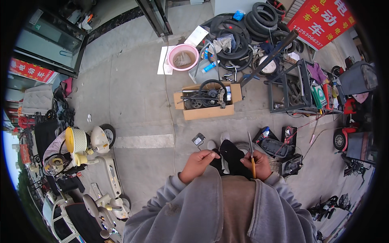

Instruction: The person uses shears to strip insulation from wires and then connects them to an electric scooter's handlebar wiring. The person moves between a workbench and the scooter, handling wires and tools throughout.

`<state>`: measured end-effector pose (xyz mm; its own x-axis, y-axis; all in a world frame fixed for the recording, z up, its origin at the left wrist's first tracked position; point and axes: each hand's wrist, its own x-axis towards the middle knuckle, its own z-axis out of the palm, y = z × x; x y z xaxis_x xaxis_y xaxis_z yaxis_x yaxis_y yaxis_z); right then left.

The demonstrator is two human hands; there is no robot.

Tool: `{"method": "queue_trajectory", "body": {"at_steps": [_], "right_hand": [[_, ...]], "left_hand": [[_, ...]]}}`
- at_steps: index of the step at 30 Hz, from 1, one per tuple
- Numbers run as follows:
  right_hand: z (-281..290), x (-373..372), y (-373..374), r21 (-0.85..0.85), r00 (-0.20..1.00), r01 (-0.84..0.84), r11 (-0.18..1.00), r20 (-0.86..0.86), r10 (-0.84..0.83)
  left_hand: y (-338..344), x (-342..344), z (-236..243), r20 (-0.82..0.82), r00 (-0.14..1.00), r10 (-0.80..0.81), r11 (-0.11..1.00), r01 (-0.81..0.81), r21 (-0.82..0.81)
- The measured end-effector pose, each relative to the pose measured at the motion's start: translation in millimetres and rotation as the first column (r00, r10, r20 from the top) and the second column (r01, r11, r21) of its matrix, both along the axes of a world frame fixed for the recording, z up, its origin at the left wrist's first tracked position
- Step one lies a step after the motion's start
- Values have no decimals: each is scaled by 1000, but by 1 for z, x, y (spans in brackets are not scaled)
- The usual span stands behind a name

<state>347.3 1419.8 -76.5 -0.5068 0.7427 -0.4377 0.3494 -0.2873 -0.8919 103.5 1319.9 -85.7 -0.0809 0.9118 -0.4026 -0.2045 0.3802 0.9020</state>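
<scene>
My left hand (198, 165) is closed in a pinch in front of my body. Something thin and dark shows at its fingertips, too small to name. My right hand (261, 163) is closed round a long, slim tool with a pointed metal blade (251, 143) and an orange-yellow handle (253, 168). The blade points forward, away from me. Between the two hands are my black-trousered legs and light shoes (224, 137). A small dark box with a pale label (198, 139) lies on the floor just beyond my left hand.
Ahead stands an open cardboard box (208, 113) of parts, with a pink basin (170, 54) and piled tyres (263, 18) behind. Black trays and parts (275, 146) lie at right, near a metal rack (283, 91). A cream scooter (107, 170) stands at left. A cable (169, 101) crosses the floor.
</scene>
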Motion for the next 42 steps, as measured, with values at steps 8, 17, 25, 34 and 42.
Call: {"method": "queue_trajectory", "body": {"at_steps": [8,17,25,34,42], "right_hand": [[14,-56,14,193,943,-275,942,-134,303],[17,-48,8,279,965,-263,924,81,250],[16,-22,7,343,991,-134,930,64,119],[12,43,-3,255,994,100,962,-72,-84],[14,80,-6,242,980,-15,970,-190,63]], "left_hand": [[18,-2,-3,13,957,-291,957,291,-8],[20,1,-4,69,943,-324,943,329,-59],[22,15,10,5,947,-322,932,318,-175],[37,61,19,-59,927,-370,924,360,-130],[35,112,33,-202,867,-456,889,453,-66]]}}
